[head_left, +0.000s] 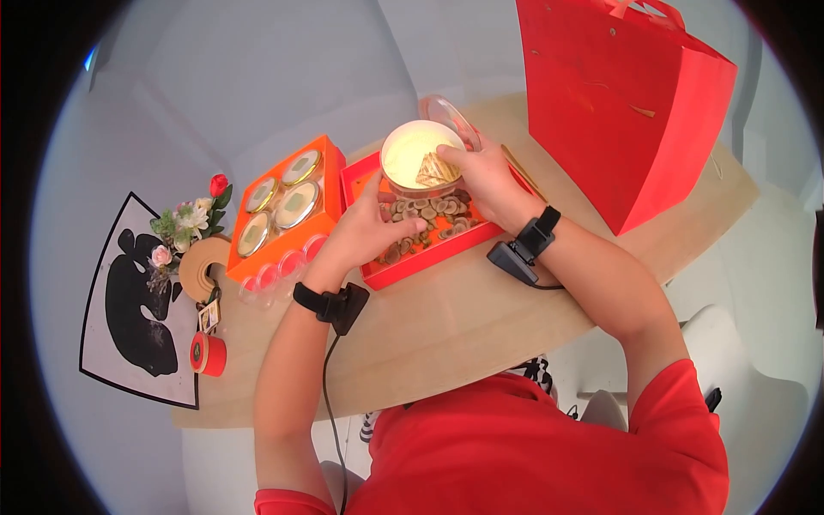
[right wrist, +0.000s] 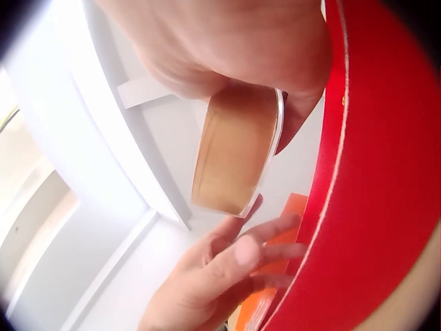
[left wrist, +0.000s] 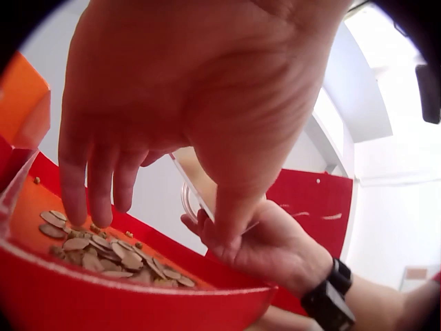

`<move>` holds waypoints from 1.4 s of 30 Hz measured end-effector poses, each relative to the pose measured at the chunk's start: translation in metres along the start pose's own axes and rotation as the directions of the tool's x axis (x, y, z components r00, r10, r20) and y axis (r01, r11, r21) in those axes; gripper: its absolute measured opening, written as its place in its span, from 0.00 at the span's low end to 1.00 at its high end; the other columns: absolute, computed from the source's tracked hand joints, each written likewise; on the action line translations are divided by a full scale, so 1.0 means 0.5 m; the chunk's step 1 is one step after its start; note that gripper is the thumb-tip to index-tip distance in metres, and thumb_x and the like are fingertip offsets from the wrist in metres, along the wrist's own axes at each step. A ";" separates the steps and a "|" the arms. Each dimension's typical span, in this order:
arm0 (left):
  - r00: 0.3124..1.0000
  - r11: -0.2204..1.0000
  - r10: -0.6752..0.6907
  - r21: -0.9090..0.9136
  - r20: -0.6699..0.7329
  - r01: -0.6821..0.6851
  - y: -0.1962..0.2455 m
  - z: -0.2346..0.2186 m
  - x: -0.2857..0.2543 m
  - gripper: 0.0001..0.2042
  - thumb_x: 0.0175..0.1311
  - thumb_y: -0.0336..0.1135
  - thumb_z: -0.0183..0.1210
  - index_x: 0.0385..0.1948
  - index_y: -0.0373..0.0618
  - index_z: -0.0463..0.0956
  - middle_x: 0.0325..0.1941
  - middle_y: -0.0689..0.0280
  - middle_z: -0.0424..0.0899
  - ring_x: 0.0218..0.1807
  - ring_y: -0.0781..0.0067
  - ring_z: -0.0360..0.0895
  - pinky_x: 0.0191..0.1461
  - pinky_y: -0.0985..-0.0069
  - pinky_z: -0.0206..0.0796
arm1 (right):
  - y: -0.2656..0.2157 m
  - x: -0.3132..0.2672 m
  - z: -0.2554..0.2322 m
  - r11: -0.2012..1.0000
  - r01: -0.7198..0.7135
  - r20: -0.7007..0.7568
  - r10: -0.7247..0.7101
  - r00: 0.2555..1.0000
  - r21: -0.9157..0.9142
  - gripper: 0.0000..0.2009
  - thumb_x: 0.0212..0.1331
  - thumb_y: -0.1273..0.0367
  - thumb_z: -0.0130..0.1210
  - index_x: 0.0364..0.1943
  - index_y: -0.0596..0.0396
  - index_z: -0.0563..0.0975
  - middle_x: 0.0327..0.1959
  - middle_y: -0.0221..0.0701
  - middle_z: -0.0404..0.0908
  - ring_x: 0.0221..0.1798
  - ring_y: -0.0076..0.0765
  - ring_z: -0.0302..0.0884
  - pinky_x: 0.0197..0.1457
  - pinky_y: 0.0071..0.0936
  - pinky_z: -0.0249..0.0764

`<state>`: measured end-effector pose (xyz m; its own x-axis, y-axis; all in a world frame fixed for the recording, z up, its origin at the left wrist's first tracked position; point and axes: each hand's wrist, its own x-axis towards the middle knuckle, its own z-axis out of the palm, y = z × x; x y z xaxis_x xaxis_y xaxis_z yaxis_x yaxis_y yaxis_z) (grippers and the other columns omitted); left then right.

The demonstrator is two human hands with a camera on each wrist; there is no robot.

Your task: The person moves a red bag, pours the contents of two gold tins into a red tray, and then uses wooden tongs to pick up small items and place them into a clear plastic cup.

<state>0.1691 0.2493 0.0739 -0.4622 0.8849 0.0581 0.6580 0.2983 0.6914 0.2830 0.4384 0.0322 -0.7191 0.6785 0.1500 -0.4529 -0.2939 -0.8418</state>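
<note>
My right hand (head_left: 493, 176) grips a round clear tub (head_left: 399, 159) by its right side, thumb over the rim. The tub is tilted so its bright, pale yellow inside shows, with a ridged golden-brown piece (head_left: 436, 170) in it. From the side, the tub's wall (right wrist: 234, 155) looks brownish and see-through. Behind it, near my right fingers, stands a clear round lid (head_left: 446, 112). My left hand (head_left: 356, 233) is beside and below the tub, fingers extended. In the left wrist view its fingers (left wrist: 102, 186) hang over dried round slices (left wrist: 114, 255) in a red box (left wrist: 131, 303).
An orange box (head_left: 287, 257) with several gold-rimmed round tins stands left of the red box. Small clear cups with pink tops (head_left: 290, 263) line its front. Flowers (head_left: 189, 223), a small red tin (head_left: 209, 354) and a fan-shaped picture (head_left: 142, 318) are further left. A large red bag (head_left: 609, 103) stands right.
</note>
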 end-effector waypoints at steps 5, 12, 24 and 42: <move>0.988 0.870 -0.088 -0.493 -0.123 0.016 0.013 -0.007 -0.012 0.52 0.67 0.49 0.75 0.84 0.38 0.50 0.72 0.53 0.78 0.68 0.66 0.80 0.63 0.68 0.78 | 0.007 0.000 0.002 0.986 0.107 0.077 -0.098 0.992 -0.125 0.24 0.69 0.75 0.62 0.67 0.67 0.73 0.61 0.44 0.83 0.62 0.38 0.85 0.63 0.33 0.82; 0.980 0.910 -0.019 -0.409 -0.198 -0.065 0.002 -0.003 0.006 0.43 0.60 0.38 0.80 0.74 0.36 0.64 0.67 0.55 0.82 0.63 0.66 0.84 0.58 0.70 0.81 | 0.009 -0.022 0.027 0.925 0.242 0.226 -0.178 0.958 -0.294 0.24 0.69 0.74 0.64 0.67 0.64 0.74 0.62 0.43 0.83 0.63 0.35 0.83 0.65 0.33 0.81; 0.953 0.954 -0.102 -0.299 -0.286 0.013 -0.053 0.006 0.005 0.28 0.67 0.38 0.75 0.63 0.31 0.75 0.57 0.54 0.88 0.55 0.66 0.89 0.53 0.69 0.85 | -0.011 -0.021 0.012 0.964 -0.093 0.343 0.178 0.922 -0.251 0.28 0.64 0.77 0.62 0.70 0.61 0.72 0.62 0.39 0.82 0.62 0.31 0.82 0.61 0.31 0.81; 0.970 0.882 -0.224 -0.445 -0.099 0.158 -0.002 0.010 -0.030 0.36 0.70 0.47 0.69 0.72 0.32 0.67 0.54 0.51 0.88 0.43 0.65 0.90 0.44 0.70 0.82 | 0.035 -0.004 0.004 0.886 0.011 0.246 0.116 0.962 -0.464 0.27 0.64 0.71 0.72 0.65 0.63 0.75 0.53 0.40 0.86 0.47 0.36 0.90 0.33 0.32 0.89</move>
<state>0.1784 0.2377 0.0685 -0.6544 0.7557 -0.0275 0.2425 0.2441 0.9389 0.2755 0.4307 0.0179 -0.8741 0.4535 0.1740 -0.1649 0.0597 -0.9845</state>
